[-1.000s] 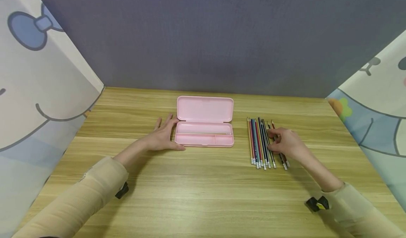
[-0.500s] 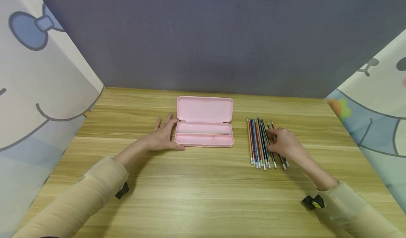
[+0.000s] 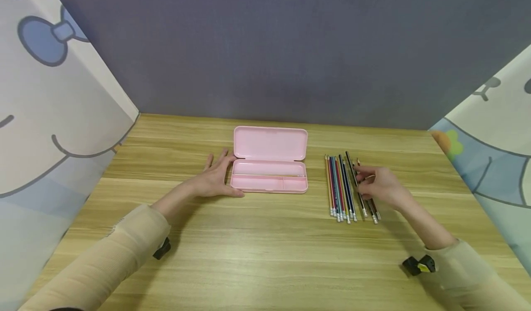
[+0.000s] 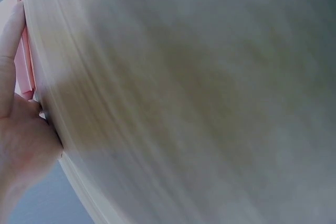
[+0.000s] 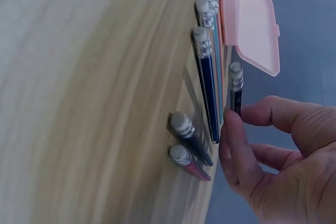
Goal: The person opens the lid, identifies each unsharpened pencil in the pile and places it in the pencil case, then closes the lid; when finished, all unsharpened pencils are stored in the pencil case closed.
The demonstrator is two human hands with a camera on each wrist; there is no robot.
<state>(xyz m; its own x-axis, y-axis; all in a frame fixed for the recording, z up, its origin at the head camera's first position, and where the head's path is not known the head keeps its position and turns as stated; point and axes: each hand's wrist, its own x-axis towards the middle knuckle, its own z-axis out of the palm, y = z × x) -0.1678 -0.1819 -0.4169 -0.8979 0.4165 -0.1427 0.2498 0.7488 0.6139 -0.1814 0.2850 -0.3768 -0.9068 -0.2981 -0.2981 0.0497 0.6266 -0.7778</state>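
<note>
A pink pencil case (image 3: 270,143) lies with its lid folded back; one pencil (image 3: 274,175) is in its long rear compartment. My left hand (image 3: 212,180) holds the case's left end, thumb along the front edge and index finger at the back corner. To the right of the case, my right hand (image 3: 383,186) pinches a black pencil (image 5: 236,87) between thumb and fingers; in the right wrist view its eraser end stands off the table. Several pencils (image 3: 338,186) lie side by side left of this hand. Two more pencils (image 5: 189,137) lie apart, partly beneath it.
The wooden table (image 3: 249,251) runs back to a grey panel (image 3: 269,48). Cartoon-printed panels (image 3: 83,117) stand at both sides. A black wrist device (image 3: 419,266) hangs at the right sleeve.
My right hand has pinched the black pencil and raised it slightly off the others, its tip shifting away from the row. The left hand and the case keep their places.
</note>
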